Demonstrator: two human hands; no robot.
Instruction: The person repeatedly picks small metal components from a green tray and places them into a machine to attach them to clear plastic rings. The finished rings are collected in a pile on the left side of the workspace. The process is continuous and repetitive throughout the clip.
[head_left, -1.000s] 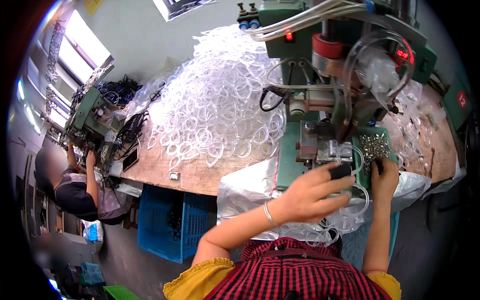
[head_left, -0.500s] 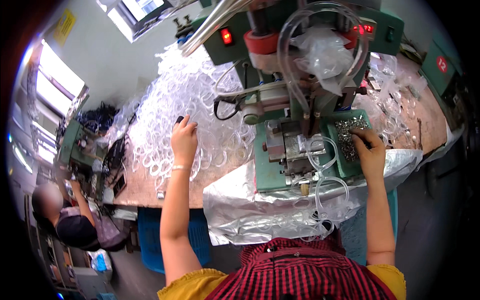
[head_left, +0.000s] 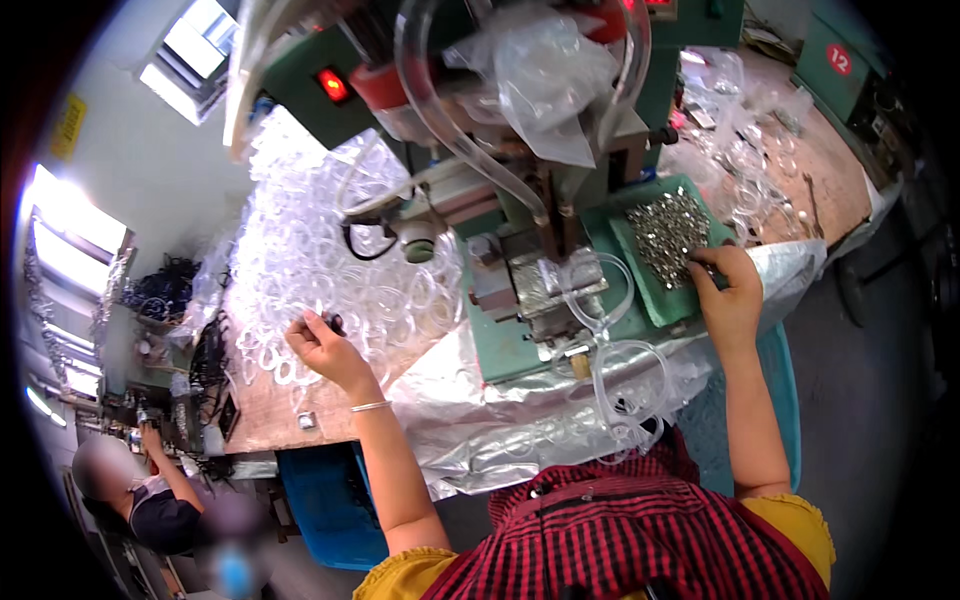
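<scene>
My left hand is closed in a pinch at the near edge of a big heap of clear plastic rings. A dark spot shows at its fingertips; whether anything is held there I cannot make out. At the right rim of a green tray, my right hand has thumb and fingers pressed together, with dark patches at the fingertips. Small shiny metal parts fill the tray. Between my hands, joined clear rings hang from the metal fixture of a green press and trail over its front.
A clear plastic bag and a clear tube hang before the press. Silver foil covers the table's front edge. Blue bins stand below. More rings and bags lie at right. Another person works at far left.
My left hand has come nearer to me and left across the ring heap. My right hand has drawn from over the metal parts to the tray's right rim. The view has shifted.
</scene>
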